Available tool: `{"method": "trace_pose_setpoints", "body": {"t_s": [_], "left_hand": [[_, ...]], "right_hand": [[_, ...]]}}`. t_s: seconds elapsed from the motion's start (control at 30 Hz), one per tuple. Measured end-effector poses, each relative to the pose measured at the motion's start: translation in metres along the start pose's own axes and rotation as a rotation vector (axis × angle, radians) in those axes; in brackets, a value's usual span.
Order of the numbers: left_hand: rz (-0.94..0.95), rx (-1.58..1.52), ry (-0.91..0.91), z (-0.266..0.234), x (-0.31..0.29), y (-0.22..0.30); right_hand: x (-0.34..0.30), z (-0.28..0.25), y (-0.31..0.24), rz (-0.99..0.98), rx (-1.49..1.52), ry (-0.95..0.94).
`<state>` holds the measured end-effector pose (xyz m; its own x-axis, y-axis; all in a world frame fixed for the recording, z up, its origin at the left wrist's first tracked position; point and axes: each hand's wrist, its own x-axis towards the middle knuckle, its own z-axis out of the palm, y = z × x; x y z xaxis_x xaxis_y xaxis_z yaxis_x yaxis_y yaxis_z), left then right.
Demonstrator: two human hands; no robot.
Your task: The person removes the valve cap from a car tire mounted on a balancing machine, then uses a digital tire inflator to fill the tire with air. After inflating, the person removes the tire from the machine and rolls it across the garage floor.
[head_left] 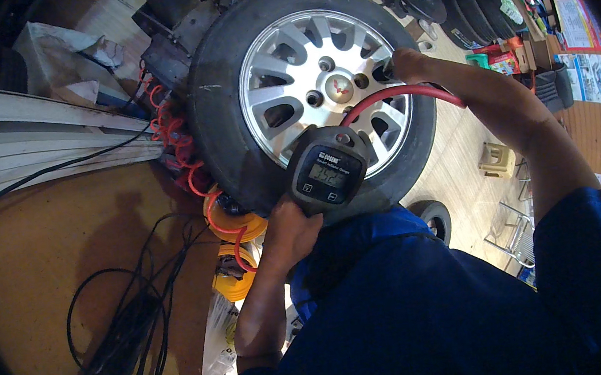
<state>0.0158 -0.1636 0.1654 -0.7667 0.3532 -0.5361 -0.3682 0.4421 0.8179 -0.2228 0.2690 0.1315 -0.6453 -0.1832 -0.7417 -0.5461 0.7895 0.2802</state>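
My left hand (292, 234) is closed round the grip of a dark digital tyre inflator gauge (324, 172), its small screen facing up at me. From the gauge's top a red hose (407, 90) arcs right across the wheel and passes out of sight by my right forearm. At the right edge of the silver alloy rim (295, 133), my right hand (414, 66) is closed by a dark gap between spokes; its fingertips and what they grip are hidden. The black tyre (223, 115) surrounds the rim, and the wheel faces me in front of my body.
A coiled red air line (193, 173) hangs left of the tyre, above yellow round parts (233, 282). Black cables (122, 338) lie on the brown surface at left. Stacked tyres (477, 19) stand far right. A small beige stool (497, 159) and metal chair (518, 234) are at right.
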Motion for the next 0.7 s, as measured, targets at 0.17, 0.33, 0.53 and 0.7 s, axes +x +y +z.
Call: {"method": "trace_pose_setpoints", "body": {"t_s": [0.17, 0.33, 0.53, 0.7], "left_hand": [[-0.021, 0.020, 0.002, -0.002, 0.000, 0.002], [-0.007, -0.003, -0.011, -0.002, -0.001, 0.000], [0.040, 0.023, 0.001, -0.002, 0.001, -0.006], [0.090, 0.026, 0.055, -0.001, -0.009, -0.007]], "right_hand": [[0.006, 0.010, 0.004, 0.039, 0.084, -0.017], [0.010, 0.016, 0.010, -0.064, -0.040, -0.027], [0.005, 0.010, 0.007, 0.094, 0.117, 0.034], [-0.010, -0.012, -0.008, 0.211, 0.137, 0.041]]}}
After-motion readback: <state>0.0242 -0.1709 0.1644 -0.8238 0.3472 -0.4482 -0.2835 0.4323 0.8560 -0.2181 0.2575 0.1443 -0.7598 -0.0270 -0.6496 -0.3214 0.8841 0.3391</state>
